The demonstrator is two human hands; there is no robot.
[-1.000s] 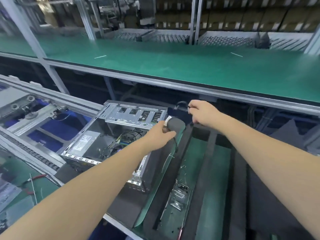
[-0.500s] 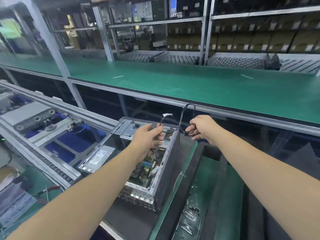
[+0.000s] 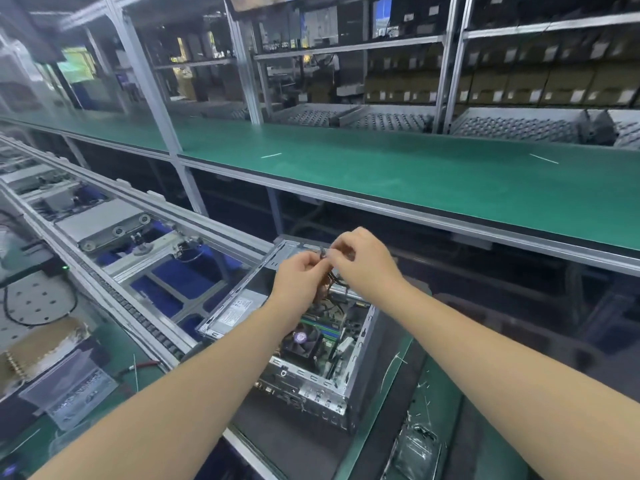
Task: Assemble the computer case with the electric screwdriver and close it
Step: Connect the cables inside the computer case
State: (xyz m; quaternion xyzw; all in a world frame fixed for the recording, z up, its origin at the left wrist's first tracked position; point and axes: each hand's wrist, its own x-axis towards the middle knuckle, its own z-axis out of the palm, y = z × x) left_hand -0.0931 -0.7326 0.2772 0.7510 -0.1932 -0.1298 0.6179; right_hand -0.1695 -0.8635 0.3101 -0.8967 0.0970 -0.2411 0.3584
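Over the far end of the open computer case (image 3: 294,341), my two hands meet. My left hand (image 3: 299,277) and my right hand (image 3: 363,265) each have their grip pinched together on a thin dark cable (image 3: 322,253) held between them, fingertips almost touching. The case sits on the dark surface (image 3: 298,441) just right of the roller conveyor (image 3: 138,317), its side off, the fan (image 3: 300,338) and board showing inside. A long green shelf (image 3: 415,174) runs across the far side.

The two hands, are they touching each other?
Touching. In the head view, the left hand and right hand meet fingertip to fingertip over the open case, pinching a thin dark cable together.
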